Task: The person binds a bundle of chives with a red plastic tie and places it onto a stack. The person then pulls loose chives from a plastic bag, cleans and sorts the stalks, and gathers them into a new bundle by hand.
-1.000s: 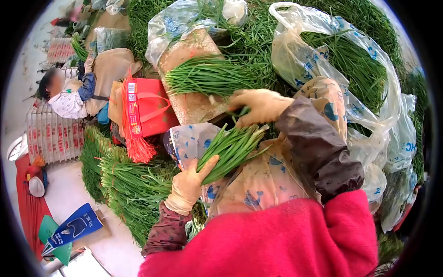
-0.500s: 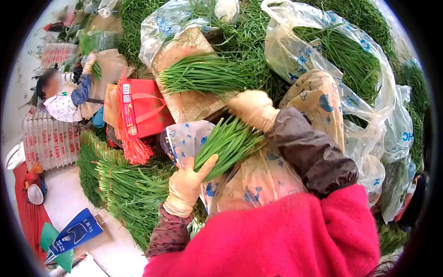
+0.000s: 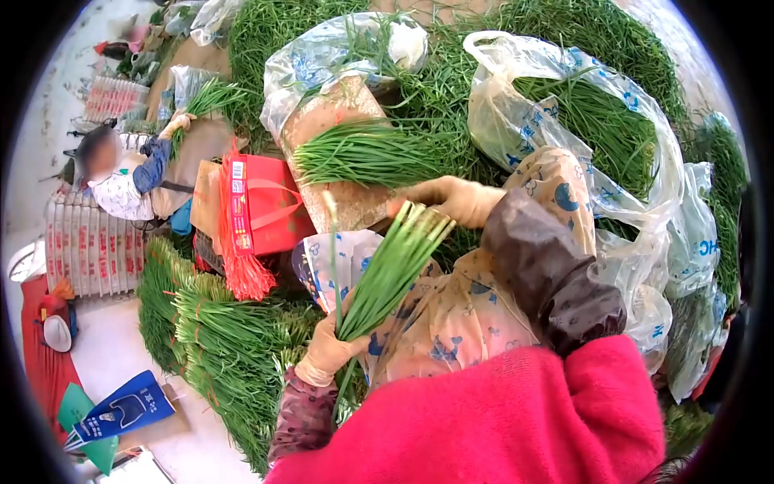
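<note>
My left hand, in a pale rubber glove, grips a bunch of garlic chives low down, with the cut ends pointing up and to the right. One single stalk sticks up apart from the bunch. My right hand, gloved too and slightly blurred, is at the cut ends with fingers stretched leftward; whether it touches them I cannot tell. Beyond the hands, another pile of chives lies on a patterned board. A patterned plastic apron covers my lap.
Tied chive bundles are stacked at left, beside a red box with rubber bands. Open plastic bags with chives stand at right. Loose chives spread behind. Another person sits at far left holding chives.
The bunch in my left hand has turned more upright, and one stalk now stands apart from it. My right hand has shifted slightly, its fingers now stretched out. The other person's chives have moved right.
</note>
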`<state>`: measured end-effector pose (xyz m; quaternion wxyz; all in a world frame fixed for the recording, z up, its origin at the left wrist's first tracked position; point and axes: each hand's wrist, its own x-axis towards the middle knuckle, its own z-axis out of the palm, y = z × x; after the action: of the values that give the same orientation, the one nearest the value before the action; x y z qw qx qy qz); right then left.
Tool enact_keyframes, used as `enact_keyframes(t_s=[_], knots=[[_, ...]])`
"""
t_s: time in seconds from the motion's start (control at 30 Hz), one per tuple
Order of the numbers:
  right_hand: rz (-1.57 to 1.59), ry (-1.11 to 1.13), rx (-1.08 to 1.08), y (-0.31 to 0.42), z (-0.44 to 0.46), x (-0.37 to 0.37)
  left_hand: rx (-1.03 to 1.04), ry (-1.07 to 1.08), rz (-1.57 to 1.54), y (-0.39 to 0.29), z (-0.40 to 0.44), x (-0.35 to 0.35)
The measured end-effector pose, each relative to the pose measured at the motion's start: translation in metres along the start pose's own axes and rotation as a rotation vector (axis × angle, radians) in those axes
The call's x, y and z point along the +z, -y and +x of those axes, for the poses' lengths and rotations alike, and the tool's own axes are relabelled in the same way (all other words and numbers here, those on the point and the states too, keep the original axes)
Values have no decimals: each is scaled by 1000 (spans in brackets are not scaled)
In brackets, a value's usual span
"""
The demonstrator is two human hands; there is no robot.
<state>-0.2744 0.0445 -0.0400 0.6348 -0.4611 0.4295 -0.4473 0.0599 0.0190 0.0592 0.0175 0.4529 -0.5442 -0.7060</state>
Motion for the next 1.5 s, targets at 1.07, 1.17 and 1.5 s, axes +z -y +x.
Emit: enact_keyframes(t_s=[1.07,1.17,1.5], knots=[[-636,-496,-35,67,-10,28,96,234,-610,44,7,39],[-232,-860,-47,70,-6,7,113,232,-611,45,8,38],[-387,-49,159,85,3,22,163,271,-470,50,15,35]])
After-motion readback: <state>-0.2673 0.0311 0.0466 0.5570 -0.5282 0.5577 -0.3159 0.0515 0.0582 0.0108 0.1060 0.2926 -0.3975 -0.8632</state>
